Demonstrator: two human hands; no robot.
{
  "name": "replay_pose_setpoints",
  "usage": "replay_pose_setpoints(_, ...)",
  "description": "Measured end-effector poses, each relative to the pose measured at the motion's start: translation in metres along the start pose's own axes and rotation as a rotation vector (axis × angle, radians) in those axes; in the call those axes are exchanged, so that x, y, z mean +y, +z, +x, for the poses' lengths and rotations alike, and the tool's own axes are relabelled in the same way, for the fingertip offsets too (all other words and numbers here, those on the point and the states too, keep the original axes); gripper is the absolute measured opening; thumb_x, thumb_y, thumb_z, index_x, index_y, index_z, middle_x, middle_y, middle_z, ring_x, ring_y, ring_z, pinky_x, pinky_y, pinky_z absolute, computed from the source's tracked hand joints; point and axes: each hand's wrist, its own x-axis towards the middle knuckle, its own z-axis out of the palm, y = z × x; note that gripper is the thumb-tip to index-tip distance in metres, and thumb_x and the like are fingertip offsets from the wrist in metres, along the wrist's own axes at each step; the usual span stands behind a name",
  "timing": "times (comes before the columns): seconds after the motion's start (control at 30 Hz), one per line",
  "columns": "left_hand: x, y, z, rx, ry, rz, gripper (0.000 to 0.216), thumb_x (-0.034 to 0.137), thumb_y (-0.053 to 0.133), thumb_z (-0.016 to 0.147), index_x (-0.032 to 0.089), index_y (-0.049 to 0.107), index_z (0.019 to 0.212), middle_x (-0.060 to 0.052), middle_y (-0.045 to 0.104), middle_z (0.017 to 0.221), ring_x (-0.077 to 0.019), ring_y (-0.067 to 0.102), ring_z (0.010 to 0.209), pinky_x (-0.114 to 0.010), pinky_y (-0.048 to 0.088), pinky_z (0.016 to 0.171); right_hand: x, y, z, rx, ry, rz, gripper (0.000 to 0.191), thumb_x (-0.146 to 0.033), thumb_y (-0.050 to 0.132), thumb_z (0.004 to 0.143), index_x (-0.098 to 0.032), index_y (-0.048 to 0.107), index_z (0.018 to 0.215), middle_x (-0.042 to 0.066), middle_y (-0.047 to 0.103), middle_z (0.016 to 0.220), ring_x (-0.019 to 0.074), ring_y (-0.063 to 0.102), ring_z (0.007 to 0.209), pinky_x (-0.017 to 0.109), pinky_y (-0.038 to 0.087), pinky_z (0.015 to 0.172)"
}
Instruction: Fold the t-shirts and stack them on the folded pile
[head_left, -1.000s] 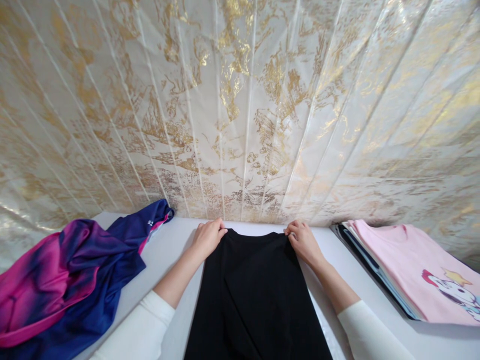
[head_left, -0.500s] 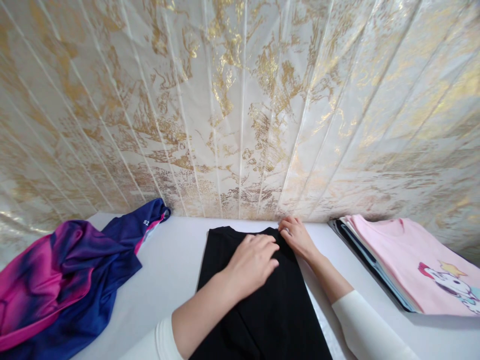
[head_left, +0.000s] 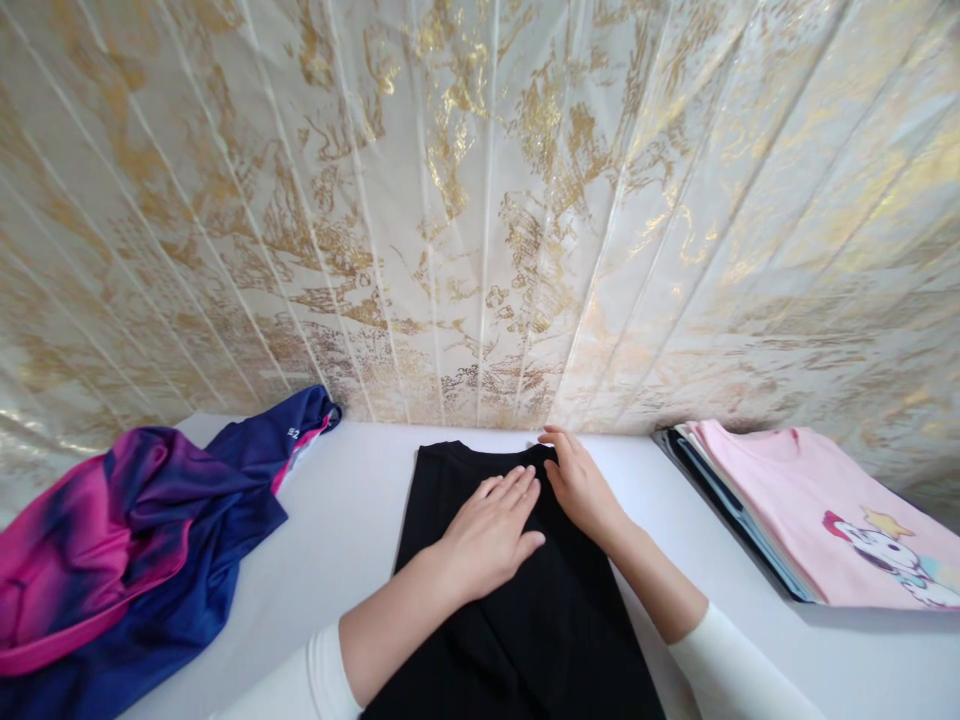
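Observation:
A black shirt [head_left: 551,625] lies folded lengthwise in front of me, its neckline toward the wall and its near end cut off by the frame. My left hand [head_left: 491,530] rests flat on its upper middle, fingers stretched out and thumb apart. At the far right corner, by the neckline, is my right hand [head_left: 581,485]. Its fingers are loosely bent, the fingertips touching the black fabric and reaching past its top edge. I see no cloth gripped in either hand.
A crumpled pink and navy garment [head_left: 165,540] lies on the white table [head_left: 330,520] at left. To the right is a stack of folded clothes, a pink shirt [head_left: 795,490] with a cartoon print on top. A gold-patterned wall covering [head_left: 480,220] rises behind the table.
My left hand has flattened onto the black shirt and shifted slightly left, its fingers now straighter. My right hand has moved a little left along the collar corner.

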Motion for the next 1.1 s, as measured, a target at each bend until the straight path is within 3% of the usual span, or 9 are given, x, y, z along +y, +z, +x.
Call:
replay_pose_setpoints(0.1, -0.008, 0.001, -0.008, -0.001, -0.028, 0.036, 0.053, 0.039, 0.035, 0.100, 0.009, 0.034, 0.143, -0.012, 0.027, 0.151, -0.0226, 0.019, 0.141, -0.041, 0.023, 0.112, -0.022, 0.010, -0.019, -0.052, 0.014, 0.044, 0.041, -0.017, 0.034, 0.089, -0.015, 0.044, 0.129, 0.016, 0.045, 0.140, 0.0233, 0.041, 0.132, 0.044, 0.040, 0.103)
replay_pose_setpoints(0.2, -0.012, 0.003, -0.014, 0.017, -0.034, 0.062, 0.053, 0.038, 0.037, 0.099, 0.010, 0.033, 0.143, -0.012, 0.027, 0.151, -0.0230, 0.021, 0.141, -0.042, 0.024, 0.112, -0.033, 0.017, -0.033, -0.130, 0.063, -0.073, 0.046, -0.030, 0.035, 0.094, -0.014, 0.042, 0.137, 0.016, 0.038, 0.147, 0.0253, 0.031, 0.138, 0.047, 0.035, 0.107)
replay_pose_setpoints(0.4, -0.014, -0.004, -0.026, 0.050, -0.053, 0.088, 0.053, 0.036, 0.041, 0.098, 0.010, 0.033, 0.143, -0.014, 0.026, 0.151, -0.0249, 0.022, 0.140, -0.044, 0.028, 0.111, -0.038, 0.010, -0.029, -0.250, 0.120, -0.197, 0.061, -0.049, 0.038, 0.093, -0.011, 0.039, 0.142, 0.013, 0.027, 0.152, 0.0257, 0.022, 0.141, 0.047, 0.027, 0.112)
replay_pose_setpoints(0.67, -0.005, -0.011, -0.075, 0.069, 0.008, 0.018, 0.058, 0.038, 0.040, 0.099, 0.022, 0.016, 0.150, -0.007, 0.020, 0.154, -0.0218, 0.019, 0.141, -0.043, 0.026, 0.112, -0.062, -0.016, -0.044, -0.176, -0.051, 0.043, 0.052, -0.031, 0.035, 0.096, -0.023, 0.026, 0.148, 0.008, 0.026, 0.154, 0.0210, 0.019, 0.142, 0.049, 0.027, 0.113)
replay_pose_setpoints(0.8, 0.000, -0.004, -0.097, 0.056, -0.017, -0.006, 0.058, 0.041, 0.036, 0.100, 0.025, 0.013, 0.150, -0.005, 0.023, 0.153, -0.0212, 0.022, 0.141, -0.042, 0.027, 0.112, -0.087, -0.023, -0.068, -0.243, -0.103, 0.113, 0.056, -0.022, 0.037, 0.095, -0.026, 0.023, 0.149, 0.006, 0.028, 0.153, 0.0212, 0.024, 0.141, 0.048, 0.032, 0.111)
replay_pose_setpoints(1.1, 0.009, 0.003, -0.105, 0.070, -0.028, 0.085, 0.061, 0.044, 0.039, 0.099, 0.021, 0.015, 0.150, -0.007, 0.022, 0.154, -0.0222, 0.021, 0.141, -0.043, 0.026, 0.112, -0.097, -0.016, -0.085, -0.344, -0.144, -0.007, 0.056, -0.024, 0.046, 0.091, -0.017, 0.033, 0.145, 0.011, 0.028, 0.152, 0.0248, 0.025, 0.140, 0.049, 0.031, 0.112)
